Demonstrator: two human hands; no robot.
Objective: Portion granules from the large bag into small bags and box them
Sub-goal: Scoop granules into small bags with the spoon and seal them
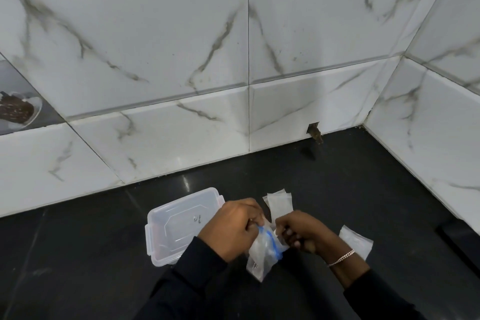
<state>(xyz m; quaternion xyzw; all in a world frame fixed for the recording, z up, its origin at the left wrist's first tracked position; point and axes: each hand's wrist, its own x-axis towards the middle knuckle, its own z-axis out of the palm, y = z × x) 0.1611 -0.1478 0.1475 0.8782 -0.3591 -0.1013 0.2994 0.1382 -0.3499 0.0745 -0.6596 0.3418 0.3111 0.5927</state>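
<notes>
Over the black counter I hold a clear zip bag [261,254] with a blue seal strip, and it hangs down between my hands. My left hand [231,228] pinches its top edge on the left. My right hand [302,234] pinches the same edge on the right. A clear plastic box [176,226] with its lid on lies just left of my hands. Small clear bags [279,202] lie flat behind my hands, and another small bag [357,241] lies to the right. I cannot make out any granules inside the bag.
The black counter [337,176] runs back to a white marble-tiled wall [181,60] behind and a second wall on the right. A small notch [314,132] with debris sits at the wall's base. A dark edge [457,241] shows at the far right.
</notes>
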